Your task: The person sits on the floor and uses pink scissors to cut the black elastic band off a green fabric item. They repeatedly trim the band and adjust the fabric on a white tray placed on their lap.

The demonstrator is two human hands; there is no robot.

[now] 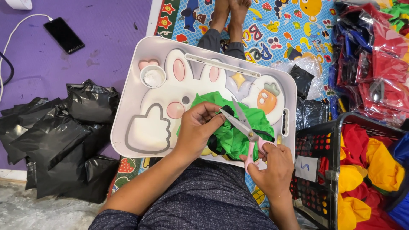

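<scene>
Two hands at work — my left hand pinches crinkled green fabric with black trim; my right hand grips pink-handled scissors, blades parted — on a glossy white rabbit-printed lap tray above a colourful play mat.

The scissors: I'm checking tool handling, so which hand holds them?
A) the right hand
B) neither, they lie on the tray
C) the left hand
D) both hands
A: the right hand has its fingers through the pink handles of the scissors, while the left hand pinches the green fabric at the blades.
</scene>
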